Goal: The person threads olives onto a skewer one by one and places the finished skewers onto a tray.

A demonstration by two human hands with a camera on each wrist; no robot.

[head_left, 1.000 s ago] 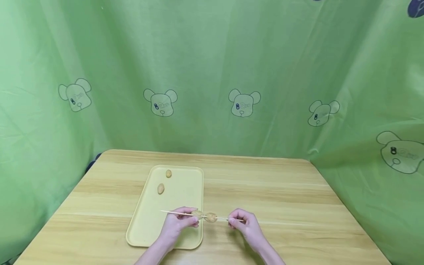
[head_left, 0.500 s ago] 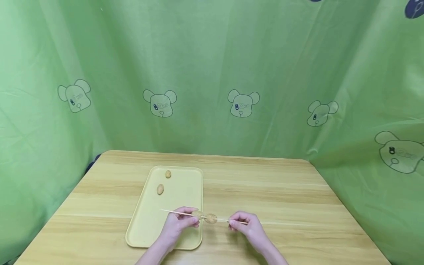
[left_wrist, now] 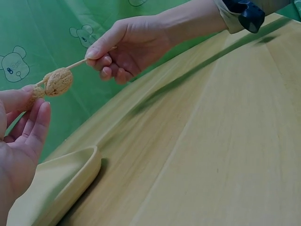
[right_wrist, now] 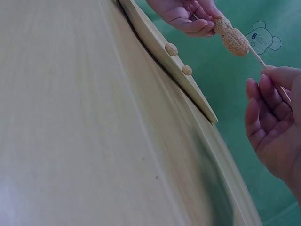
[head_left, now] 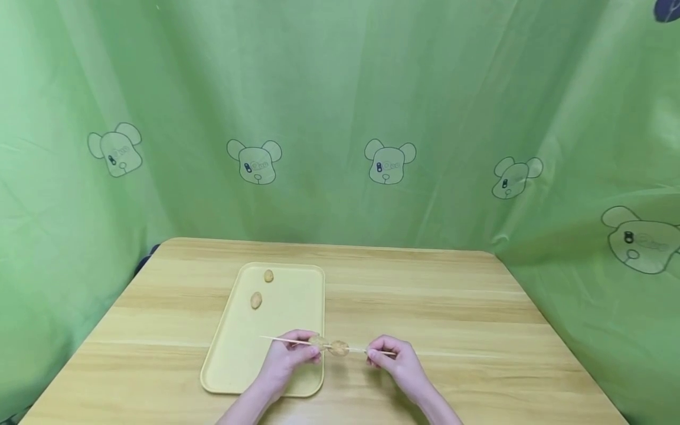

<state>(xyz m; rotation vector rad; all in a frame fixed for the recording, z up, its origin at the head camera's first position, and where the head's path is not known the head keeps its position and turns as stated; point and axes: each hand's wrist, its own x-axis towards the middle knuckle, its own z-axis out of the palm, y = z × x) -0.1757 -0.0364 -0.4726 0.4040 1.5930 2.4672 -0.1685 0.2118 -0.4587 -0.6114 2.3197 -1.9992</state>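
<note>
A thin wooden skewer point(head_left: 284, 340) runs level between the two hands, close over the tray's right side. On it sit two wrinkled tan walnut-like balls, side by side; the right-hand walnut-like ball point(head_left: 339, 348) is bare of fingers. My left hand point(head_left: 281, 360) pinches the other walnut-like ball point(left_wrist: 36, 96) between thumb and fingers, which partly hide it. The skewer's pointed end sticks out leftward past that hand. My right hand point(head_left: 395, 361) pinches the skewer near its other end, a short gap from the balls.
A pale yellow tray point(head_left: 289, 307) lies on the wooden table point(head_left: 451, 307), left of centre. In it are a tan walnut-like piece point(head_left: 256, 300) and a smaller one point(head_left: 268, 275) behind. A green curtain point(head_left: 319, 88) with bear faces encloses the table's back and sides.
My right hand has shifted very slightly to the right. Both hands keep the same holds, and the balls stay at about the same place.
</note>
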